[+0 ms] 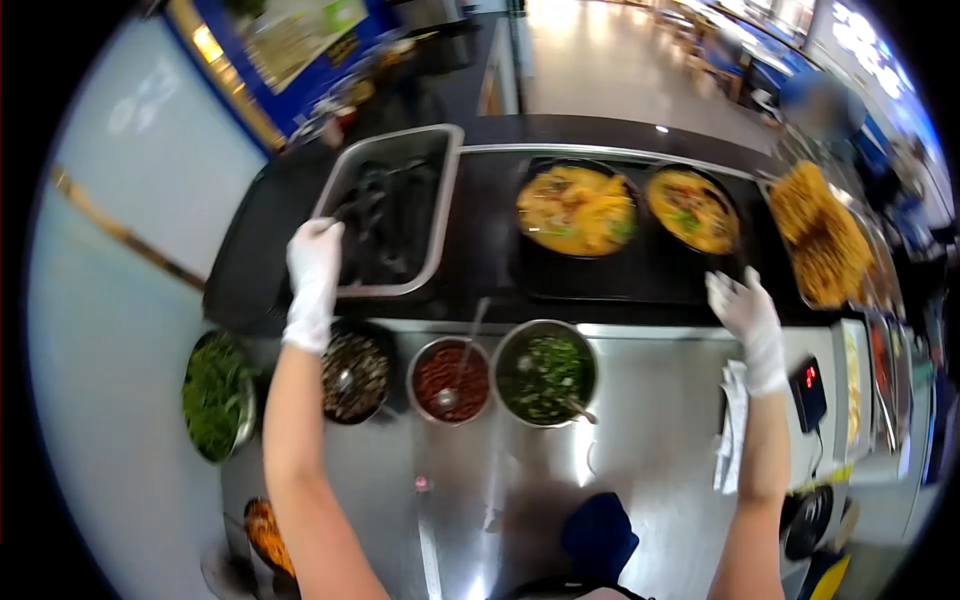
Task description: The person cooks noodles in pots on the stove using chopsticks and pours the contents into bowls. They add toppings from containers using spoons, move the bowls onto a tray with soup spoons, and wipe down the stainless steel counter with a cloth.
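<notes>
My left hand [315, 270], in a white glove, is closed at the left rim of a metal tray [447, 200]. What its fingers hold, if anything, is hidden. Inside the metal tray lie several black spoon-like utensils [385, 215], blurred. My right hand [745, 310], also gloved, has its fingers apart near the front right corner of a black serving tray [610, 285]. I cannot tell whether it touches that tray. On the serving tray stand two black bowls, holding yellow soup [577, 210] and a second yellow soup [692, 210] with green garnish.
Bowls of leafy greens [215, 395], chopped mushroom-like pieces [355, 375], red-brown topping [445, 380] and chopped green onions [548, 375] line the steel counter [650, 420]. A basket of fried noodles [822, 235] is at right, above a digital display [808, 390]. A blue cloth [600, 535] lies nearest me.
</notes>
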Demonstrator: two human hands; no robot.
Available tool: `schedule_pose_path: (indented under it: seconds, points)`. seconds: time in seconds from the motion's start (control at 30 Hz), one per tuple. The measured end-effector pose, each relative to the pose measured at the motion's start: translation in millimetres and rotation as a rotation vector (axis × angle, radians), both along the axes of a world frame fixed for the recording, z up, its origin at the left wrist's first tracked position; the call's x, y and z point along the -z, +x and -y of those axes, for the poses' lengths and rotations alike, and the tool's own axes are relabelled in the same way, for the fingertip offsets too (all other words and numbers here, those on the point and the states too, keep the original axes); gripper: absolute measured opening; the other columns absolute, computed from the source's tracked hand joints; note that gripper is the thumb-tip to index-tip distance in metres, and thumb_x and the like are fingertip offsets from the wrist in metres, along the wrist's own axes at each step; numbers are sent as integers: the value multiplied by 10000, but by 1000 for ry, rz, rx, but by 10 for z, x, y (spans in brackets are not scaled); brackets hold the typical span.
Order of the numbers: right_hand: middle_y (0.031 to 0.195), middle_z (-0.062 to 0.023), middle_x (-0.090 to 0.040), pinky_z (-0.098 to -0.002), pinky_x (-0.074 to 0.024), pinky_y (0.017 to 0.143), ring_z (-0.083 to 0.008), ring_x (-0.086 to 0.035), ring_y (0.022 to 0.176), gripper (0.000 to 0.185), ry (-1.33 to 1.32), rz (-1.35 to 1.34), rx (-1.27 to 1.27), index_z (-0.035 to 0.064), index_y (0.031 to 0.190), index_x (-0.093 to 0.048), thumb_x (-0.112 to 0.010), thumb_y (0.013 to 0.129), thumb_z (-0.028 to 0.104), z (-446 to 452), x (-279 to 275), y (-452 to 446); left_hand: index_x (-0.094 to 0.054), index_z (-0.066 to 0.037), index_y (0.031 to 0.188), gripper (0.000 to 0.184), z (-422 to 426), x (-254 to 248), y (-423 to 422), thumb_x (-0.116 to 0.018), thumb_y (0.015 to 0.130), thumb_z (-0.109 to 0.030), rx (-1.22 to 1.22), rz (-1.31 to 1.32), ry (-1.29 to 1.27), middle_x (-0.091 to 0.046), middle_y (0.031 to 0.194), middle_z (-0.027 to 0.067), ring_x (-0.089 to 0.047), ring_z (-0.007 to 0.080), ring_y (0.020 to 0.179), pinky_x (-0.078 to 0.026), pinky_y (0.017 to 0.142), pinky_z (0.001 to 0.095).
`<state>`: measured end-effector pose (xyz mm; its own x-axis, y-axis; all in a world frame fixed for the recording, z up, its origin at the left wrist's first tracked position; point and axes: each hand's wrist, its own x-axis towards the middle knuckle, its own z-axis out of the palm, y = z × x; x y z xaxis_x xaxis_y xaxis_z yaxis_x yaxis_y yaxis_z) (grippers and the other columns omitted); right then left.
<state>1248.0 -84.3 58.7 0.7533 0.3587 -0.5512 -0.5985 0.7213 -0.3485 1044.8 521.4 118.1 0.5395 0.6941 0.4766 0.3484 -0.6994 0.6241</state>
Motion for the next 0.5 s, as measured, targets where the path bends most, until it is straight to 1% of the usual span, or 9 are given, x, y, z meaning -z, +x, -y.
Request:
schedule_pose_path:
  seconds: [0.03, 0.1, 0.17, 0.2, 0.27, 0.3, 0.37, 0.43, 0.5]
  points:
    - [1426, -193, -422, -445, -389, 1048, -326, -463, 1269, 643, -159, 85, 19, -36, 1382, -369, -472, 984, 459, 49, -6, -92, -727, -64, 909, 199, 69, -92, 16, -686, 790, -217, -61, -104, -73, -708, 888, 144, -683, 284, 853, -509, 784, 360]
    - [1424, -187, -411, -426, -387, 1053, -297, -436, 1276, 653, -200, 182, -37, -31, 1398, -360, -453, 989, 469, 365, 155, -211, -721, -78, 848, 158, -18, -3, 147, -665, 796, -216, -53, -209, -17, -708, 879, 127, -676, 294, 861, -512, 778, 374]
    - [1254, -151, -548, -378, -456, 945, -248, -546, 1106, 544, -353, 158, 69, -18, 1320, -455, -452, 1001, 423, 409, 50, -556, -739, -118, 857, 188, -11, 28, 354, -681, 793, -284, -31, -448, -25, -713, 908, 119, -679, 292, 891, -519, 795, 400]
    - [1254, -151, -548, -378, -456, 945, -248, -546, 1106, 544, -357, 159, 71, -18, 1320, -455, -452, 1001, 423, 498, 131, -696, -742, -119, 863, 213, 53, 36, 446, -687, 792, -313, -1, -523, -8, -715, 920, 116, -679, 289, 909, -519, 806, 401]
    - [1019, -89, -628, -328, -489, 772, -196, -592, 884, 431, -377, 306, -114, 10, 1194, -548, -461, 1003, 386, 661, 250, -897, -745, -113, 879, 269, 250, 78, 636, -700, 790, -363, 44, -635, -24, -715, 942, 121, -677, 291, 938, -518, 825, 402]
    - [835, -30, -610, -294, -464, 644, -155, -559, 726, 347, -498, 184, -49, 35, 1086, -587, -471, 1001, 350, 374, -20, -1114, -746, -107, 890, 299, 320, 122, 734, -706, 789, -385, 57, -669, -54, -714, 954, 128, -675, 296, 949, -516, 833, 401]
    - [847, -31, -601, -284, -461, 641, -149, -549, 727, 324, -475, 177, -158, 36, 1086, -586, -476, 999, 328, 440, 93, -1276, -735, -46, 957, 430, 416, 197, 926, -734, 758, -428, 142, -743, -137, -699, 1001, 180, -659, 347, 985, -512, 851, 418]
    - [836, -25, -593, -285, -452, 637, -152, -540, 708, 279, -375, 138, -232, 33, 1067, -592, -478, 987, 274, 416, 107, -1415, -716, -5, 987, 510, 462, 339, 1059, -750, 733, -446, 126, -776, -106, -685, 1039, 209, -648, 360, 1019, -508, 865, 426]
    - [859, -41, -620, -302, -477, 682, -164, -576, 747, 291, -424, 156, -291, 35, 1056, -604, -493, 981, 294, 371, 138, -1516, -709, 14, 983, 531, 531, 308, 1084, -779, 706, -433, 110, -754, -131, -678, 1034, 236, -648, 368, 1020, -509, 865, 428]
